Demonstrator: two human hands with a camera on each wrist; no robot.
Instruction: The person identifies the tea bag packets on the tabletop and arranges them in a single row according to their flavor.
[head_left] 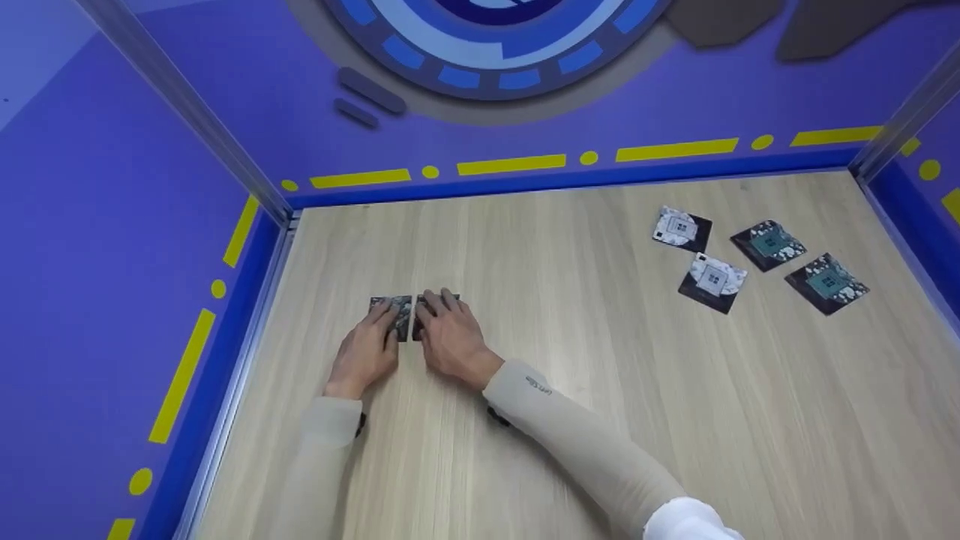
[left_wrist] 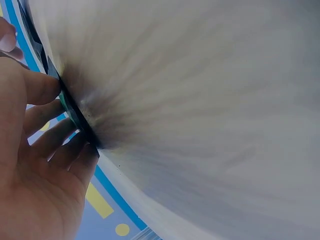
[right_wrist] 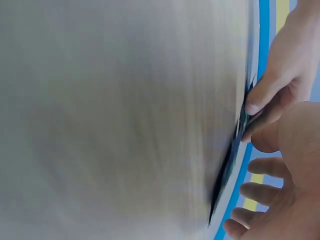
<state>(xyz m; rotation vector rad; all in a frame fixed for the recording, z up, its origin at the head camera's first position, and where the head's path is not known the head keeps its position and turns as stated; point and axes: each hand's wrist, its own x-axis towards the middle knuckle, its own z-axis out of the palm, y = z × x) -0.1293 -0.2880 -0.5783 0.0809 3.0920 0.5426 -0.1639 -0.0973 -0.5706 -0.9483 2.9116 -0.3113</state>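
Note:
Two thin dark printed square cards lie side by side on the wooden table, a narrow gap between them. My left hand (head_left: pixel 364 352) rests on the left card (head_left: pixel 403 318), its fingertips on the upper face and its thumb at the near edge. Over the right card (head_left: pixel 418 330) lies my right hand (head_left: pixel 454 339), covering most of it. In the right wrist view, the fingers (right_wrist: pixel 260 192) of that hand are loosely extended just off the card's surface. The left wrist view has the left thumb (left_wrist: pixel 42 87) touching the card's edge. The print on both cards is mostly hidden.
Several similar square cards lie at the table's right: two with white print (head_left: pixel 681 228), (head_left: pixel 712 280) and two with green print (head_left: pixel 769 244), (head_left: pixel 828 283). Purple panels (head_left: pixel 525 127) enclose the wooden table (head_left: pixel 570 300) at the back and both sides.

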